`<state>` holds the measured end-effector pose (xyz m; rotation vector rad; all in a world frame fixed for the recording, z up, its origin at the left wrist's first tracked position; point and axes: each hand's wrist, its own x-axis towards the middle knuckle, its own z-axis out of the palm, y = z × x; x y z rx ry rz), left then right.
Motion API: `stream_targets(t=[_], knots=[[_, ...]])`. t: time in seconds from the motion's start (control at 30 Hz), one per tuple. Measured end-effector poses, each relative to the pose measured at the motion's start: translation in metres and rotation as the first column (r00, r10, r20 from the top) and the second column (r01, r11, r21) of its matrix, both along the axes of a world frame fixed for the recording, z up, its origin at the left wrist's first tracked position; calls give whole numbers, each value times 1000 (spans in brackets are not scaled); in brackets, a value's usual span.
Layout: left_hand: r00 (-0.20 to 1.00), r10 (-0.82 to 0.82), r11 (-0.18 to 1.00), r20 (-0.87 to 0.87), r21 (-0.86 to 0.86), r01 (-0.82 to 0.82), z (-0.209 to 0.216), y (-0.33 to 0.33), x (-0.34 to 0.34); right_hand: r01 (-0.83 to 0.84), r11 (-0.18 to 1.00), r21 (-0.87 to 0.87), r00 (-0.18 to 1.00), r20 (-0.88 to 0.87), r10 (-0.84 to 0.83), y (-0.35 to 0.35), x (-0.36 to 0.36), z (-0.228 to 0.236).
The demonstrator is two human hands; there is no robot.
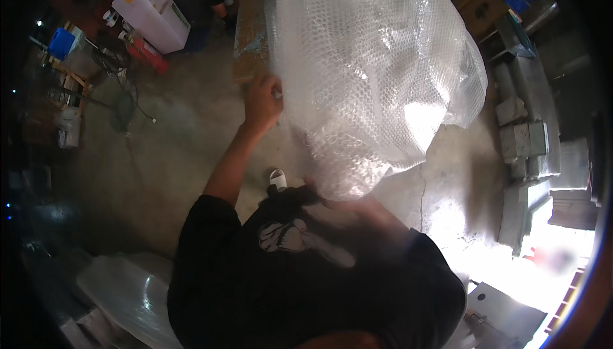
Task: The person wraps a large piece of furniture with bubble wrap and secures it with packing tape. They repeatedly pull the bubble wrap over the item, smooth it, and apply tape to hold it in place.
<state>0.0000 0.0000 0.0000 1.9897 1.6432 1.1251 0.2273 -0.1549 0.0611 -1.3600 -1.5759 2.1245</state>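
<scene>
A large sheet of clear bubble wrap (370, 61) bulges up in front of me and covers much of the upper middle of the view. Its left edge is pinched by my left hand (262, 101), whose fingers are curled closed beside a wooden table's near corner. My right forearm (380, 215) runs in under the lower end of the wrap. The wrap hides my right hand, so its fingers cannot be made out.
Behind the wrap stands a wooden table (250, 42). A white water dispenser (153, 14) and a red fire extinguisher (145, 53) are at the far left, with loose cables nearby. Boxes (523, 141) line the right side. Plastic-wrapped material (134, 291) lies at lower left.
</scene>
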Motion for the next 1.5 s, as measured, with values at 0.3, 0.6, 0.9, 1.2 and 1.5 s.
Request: stream_targets(t=[0.3,0.6,0.9,1.2,1.5], knots=[[909,3,978,418,-189,84,-7,-36,-28,16,705,709,992,-101,79,20,-11,-59],[173,280,913,944,-318,254,-26,-122,43,260,843,472,953,-266,-145,-20,11,-70],[920,8,959,391,-264,104,-86,-166,50,376,656,655,924,-317,-213,-33,22,-62],[796,332,935,506,-284,-210,-16,-126,42,236,734,637,971,-125,-204,-21,1,-61],[830,504,863,240,-141,-484,-76,-87,50,652,519,-553,390,-342,-855,10,142,-224]])
